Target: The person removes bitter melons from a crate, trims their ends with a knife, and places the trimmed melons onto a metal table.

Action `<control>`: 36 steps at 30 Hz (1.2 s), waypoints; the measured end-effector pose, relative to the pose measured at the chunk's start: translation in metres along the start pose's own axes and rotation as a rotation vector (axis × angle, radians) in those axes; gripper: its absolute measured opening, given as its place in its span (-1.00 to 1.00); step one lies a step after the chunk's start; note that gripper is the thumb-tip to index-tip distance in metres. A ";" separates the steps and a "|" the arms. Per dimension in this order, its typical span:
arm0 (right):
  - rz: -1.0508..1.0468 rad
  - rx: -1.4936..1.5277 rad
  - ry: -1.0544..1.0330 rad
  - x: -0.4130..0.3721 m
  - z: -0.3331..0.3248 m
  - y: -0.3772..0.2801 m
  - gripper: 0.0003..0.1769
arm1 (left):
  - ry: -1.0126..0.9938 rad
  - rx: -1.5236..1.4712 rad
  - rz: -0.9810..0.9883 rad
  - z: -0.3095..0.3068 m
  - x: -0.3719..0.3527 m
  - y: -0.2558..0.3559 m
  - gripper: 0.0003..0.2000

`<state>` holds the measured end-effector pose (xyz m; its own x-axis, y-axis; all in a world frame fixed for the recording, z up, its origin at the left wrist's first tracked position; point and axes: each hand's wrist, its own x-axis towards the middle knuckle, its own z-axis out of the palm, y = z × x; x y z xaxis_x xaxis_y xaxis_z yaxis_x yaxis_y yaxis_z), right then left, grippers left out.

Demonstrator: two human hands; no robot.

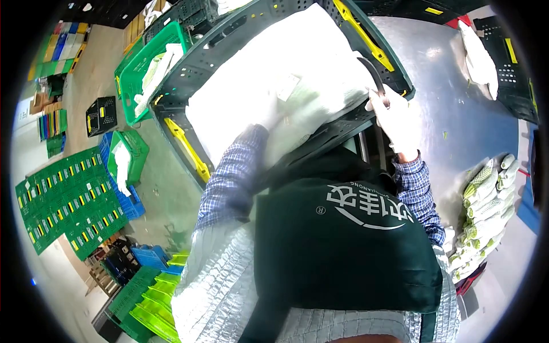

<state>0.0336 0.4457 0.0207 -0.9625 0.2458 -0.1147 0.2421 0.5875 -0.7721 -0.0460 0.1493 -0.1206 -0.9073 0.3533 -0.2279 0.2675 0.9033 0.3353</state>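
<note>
A dark plastic crate [197,71] with yellow handles lies in front of me, lined with a bright white sheet [229,91]. My left hand [266,108], in a white glove, reaches over the sheet near a small pale label [287,87]. Glare blends its fingers into the white, so their pose is hidden. At the crate's near right corner, my right hand [398,117], also gloved in white, is closed round a dark, curved, narrow strip [373,73]. What kind of thing the strip is, I cannot make out.
Pale green vegetables in white netting [486,211] are piled on the right of the metal table [452,74]. A white bundle [478,60] lies farther back beside a dark crate [506,63]. Green baskets [132,80] stand left, with stacked green crates [68,200] beyond.
</note>
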 end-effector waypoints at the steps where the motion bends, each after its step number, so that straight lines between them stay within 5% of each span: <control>1: -0.007 -0.004 0.011 -0.001 0.000 -0.004 -0.69 | -0.005 -0.001 0.000 0.003 0.006 0.003 -0.19; 10: -0.048 0.232 0.034 -0.001 0.005 0.007 -0.69 | -0.155 -0.037 0.092 0.013 0.022 0.011 -0.35; 23: -0.036 0.188 0.031 -0.001 0.004 0.011 -0.68 | 0.104 0.191 -0.080 0.015 0.074 -0.052 -0.55; 33: -0.080 0.210 0.042 -0.002 0.001 0.009 -0.71 | 0.065 0.373 -0.170 0.058 0.115 -0.123 -0.66; 34: -0.070 0.205 0.038 -0.001 0.001 0.008 -0.71 | -0.073 0.354 -0.173 0.043 0.110 -0.110 -0.64; 36: -0.050 0.200 0.032 -0.002 0.000 0.006 -0.71 | 0.003 0.315 -0.069 0.020 0.087 -0.087 -0.64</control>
<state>0.0369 0.4486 0.0163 -0.9677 0.2460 -0.0554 0.1615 0.4360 -0.8853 -0.1421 0.1065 -0.1881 -0.9276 0.2884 -0.2376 0.2921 0.9562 0.0200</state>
